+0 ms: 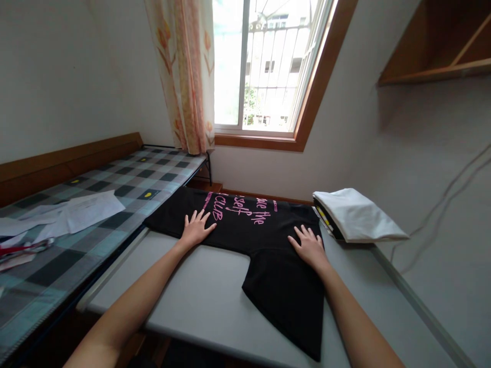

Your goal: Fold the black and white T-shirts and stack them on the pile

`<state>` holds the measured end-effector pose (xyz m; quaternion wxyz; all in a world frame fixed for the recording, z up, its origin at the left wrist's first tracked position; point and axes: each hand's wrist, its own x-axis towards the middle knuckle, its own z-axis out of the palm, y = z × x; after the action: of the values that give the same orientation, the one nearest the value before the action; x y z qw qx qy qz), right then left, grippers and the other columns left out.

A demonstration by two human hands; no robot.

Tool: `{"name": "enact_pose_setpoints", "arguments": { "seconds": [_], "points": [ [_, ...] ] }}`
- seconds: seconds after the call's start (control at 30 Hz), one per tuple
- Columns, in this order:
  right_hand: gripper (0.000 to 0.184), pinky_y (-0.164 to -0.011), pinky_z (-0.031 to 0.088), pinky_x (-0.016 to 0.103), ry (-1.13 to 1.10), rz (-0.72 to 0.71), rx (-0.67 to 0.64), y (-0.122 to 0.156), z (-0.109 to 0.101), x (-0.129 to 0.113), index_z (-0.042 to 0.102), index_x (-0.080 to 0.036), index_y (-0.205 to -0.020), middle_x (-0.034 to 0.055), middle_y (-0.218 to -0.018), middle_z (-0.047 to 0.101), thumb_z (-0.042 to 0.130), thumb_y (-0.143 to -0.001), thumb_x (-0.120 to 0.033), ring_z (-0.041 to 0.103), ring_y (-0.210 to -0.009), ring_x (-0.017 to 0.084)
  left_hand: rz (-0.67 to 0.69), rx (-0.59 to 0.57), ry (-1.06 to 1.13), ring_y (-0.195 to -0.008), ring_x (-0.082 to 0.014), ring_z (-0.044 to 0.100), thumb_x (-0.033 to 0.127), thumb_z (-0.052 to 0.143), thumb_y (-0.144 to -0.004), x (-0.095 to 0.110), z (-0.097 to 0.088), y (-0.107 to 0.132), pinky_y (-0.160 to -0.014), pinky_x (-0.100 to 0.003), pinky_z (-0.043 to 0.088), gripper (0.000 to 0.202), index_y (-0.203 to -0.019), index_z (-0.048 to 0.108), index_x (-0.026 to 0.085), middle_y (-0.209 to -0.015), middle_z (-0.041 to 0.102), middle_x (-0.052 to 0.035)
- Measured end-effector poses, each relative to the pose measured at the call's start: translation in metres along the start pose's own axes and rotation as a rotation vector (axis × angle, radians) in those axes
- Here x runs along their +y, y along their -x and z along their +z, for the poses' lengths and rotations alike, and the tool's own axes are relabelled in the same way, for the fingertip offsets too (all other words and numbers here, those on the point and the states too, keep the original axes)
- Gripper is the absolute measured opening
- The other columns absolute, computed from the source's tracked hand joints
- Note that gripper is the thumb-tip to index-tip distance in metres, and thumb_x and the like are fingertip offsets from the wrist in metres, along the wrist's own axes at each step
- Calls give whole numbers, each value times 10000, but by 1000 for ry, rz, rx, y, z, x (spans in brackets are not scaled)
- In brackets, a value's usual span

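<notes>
A: Status? Where's the black tee [264, 237]?
B: Flat on the tabletop [207, 286], doubled lengthwise I'd say, bc the pink print [242, 205] runs off the tee's far edge. One sleeve [287, 306] points to its near side.
A: Hands?
B: L hand [197, 228]: palm down on the tee's left half, by the print. R hand [309, 248]: same, nr the tee's right end, just beyond the sleeve. Fingers spread on both, gripping nothing.
A: So which step?
B: Prob. smoothing it flat, w/ the doubling done.
A: Next move needs what?
B: IMO, fingertips under an edge, e.g. the sleeve's, w/o creasing the rest. Mind the white cloth stack [360, 214] just right of the tee.
</notes>
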<state>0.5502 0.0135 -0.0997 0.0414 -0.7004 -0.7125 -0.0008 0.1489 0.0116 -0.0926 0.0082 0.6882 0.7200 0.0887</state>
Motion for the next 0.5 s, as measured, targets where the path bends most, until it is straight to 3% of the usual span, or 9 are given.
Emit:
{"name": "enact_pose_setpoints", "arguments": {
  "seconds": [0.5],
  "points": [
    [602, -1128, 238, 502, 20, 5, -3, -2, 5, 2, 401, -184, -1470, 121, -1553, 313, 349, -955, -491, 270, -1426, 315, 2, 13, -19, -1445, -331, 212, 625, 358, -919, 0, 3, 0, -1145, -582, 165, 654, -1459, 407, 259, -1559, 309, -67]
  ]
}}
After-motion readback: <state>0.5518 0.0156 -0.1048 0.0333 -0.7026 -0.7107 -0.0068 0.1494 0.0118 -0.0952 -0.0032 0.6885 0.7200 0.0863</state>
